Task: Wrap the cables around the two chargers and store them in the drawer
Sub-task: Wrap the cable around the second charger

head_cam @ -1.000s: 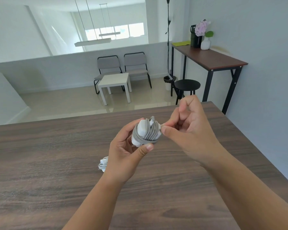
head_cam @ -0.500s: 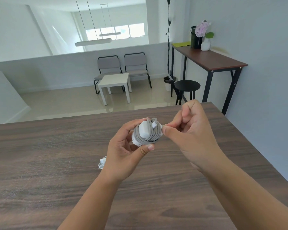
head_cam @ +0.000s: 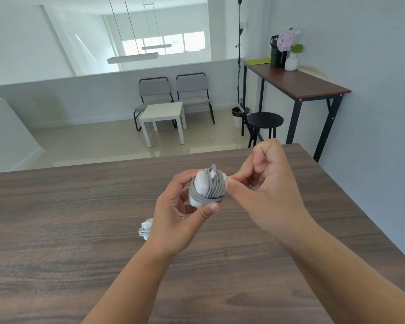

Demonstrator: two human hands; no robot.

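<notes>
My left hand (head_cam: 178, 213) grips a white charger (head_cam: 202, 183) above the wooden table (head_cam: 80, 206). A grey cable (head_cam: 212, 191) is wound in several turns around the charger, and its white plug end sticks up at the top. My right hand (head_cam: 264, 190) is curled beside the bundle, thumb and forefinger pinching at its right edge. A second white charger (head_cam: 146, 229) with its cable wrapped lies on the table, mostly hidden behind my left wrist. No drawer is in view.
The table's far edge (head_cam: 150, 159) drops to a lower floor with two chairs (head_cam: 173, 94) and a small white table (head_cam: 164, 115). A tall side table (head_cam: 297, 83) with a vase and a black stool (head_cam: 264, 122) stand by the right wall.
The wrapped charger has turned slightly in my left hand, and my right hand has kept its pinch at the bundle's right edge. The view has shifted a little.
</notes>
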